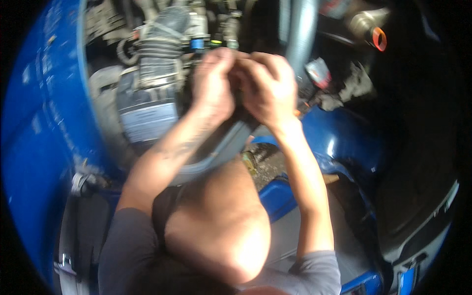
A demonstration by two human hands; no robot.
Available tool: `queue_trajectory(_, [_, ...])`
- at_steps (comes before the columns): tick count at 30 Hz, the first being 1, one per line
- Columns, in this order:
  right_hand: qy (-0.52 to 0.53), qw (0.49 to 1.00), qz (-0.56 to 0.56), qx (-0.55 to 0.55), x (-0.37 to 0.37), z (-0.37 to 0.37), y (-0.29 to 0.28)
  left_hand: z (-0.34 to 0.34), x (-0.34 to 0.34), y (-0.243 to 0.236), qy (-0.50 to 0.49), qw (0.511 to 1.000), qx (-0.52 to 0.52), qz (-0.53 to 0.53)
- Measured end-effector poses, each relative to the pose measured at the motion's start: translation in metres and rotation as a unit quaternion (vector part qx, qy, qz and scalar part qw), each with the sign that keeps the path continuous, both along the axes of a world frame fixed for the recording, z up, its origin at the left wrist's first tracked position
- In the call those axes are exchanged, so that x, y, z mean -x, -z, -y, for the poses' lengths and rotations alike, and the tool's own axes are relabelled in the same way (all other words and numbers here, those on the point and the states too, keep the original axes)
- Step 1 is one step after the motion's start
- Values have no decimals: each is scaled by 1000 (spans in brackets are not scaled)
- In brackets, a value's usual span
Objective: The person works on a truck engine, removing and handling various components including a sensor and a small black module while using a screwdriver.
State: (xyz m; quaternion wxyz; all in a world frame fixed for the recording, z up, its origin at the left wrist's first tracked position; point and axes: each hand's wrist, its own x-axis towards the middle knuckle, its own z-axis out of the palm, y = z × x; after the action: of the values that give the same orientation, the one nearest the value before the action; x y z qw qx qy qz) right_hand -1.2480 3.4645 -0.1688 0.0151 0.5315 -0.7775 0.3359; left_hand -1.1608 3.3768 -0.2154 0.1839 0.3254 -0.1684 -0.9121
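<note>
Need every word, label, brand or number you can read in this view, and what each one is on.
No text here is readable.
Pale label on the dark housing by the ribbed hose: too blurred to read.
Red-and-white object beside the right hand: any print is too small and blurred.

- This is looking like a vehicle repair spot; whether it is lying indoors or outdoors, I cannot tell.
- Scuffed blue bodywork (34,132) is curving along the left side.
- A ribbed hose (160,47) and a silvery pipe (303,32) are running through a grimy engine bay (198,23).
- Gritty ground (270,158) is showing through a gap below.
</note>
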Motion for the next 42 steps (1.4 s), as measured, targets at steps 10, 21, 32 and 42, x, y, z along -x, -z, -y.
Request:
queue_trajectory(10, [216, 972, -73, 51, 60, -17, -15, 13, 28, -3, -13, 995, 90, 50])
queue_trajectory(21, [324, 938, 55, -113, 30, -20, -37, -12, 18, 15, 35, 980, 189, 47])
queue_trajectory(32, [321, 918, 75, -222, 24, -21, -30, -16, -25, 38, -79, 981, 149, 91])
queue_trajectory(42, [329, 931, -21, -158, 38, -2, -31, -34, 4, -11, -126, 767, 474, 414])
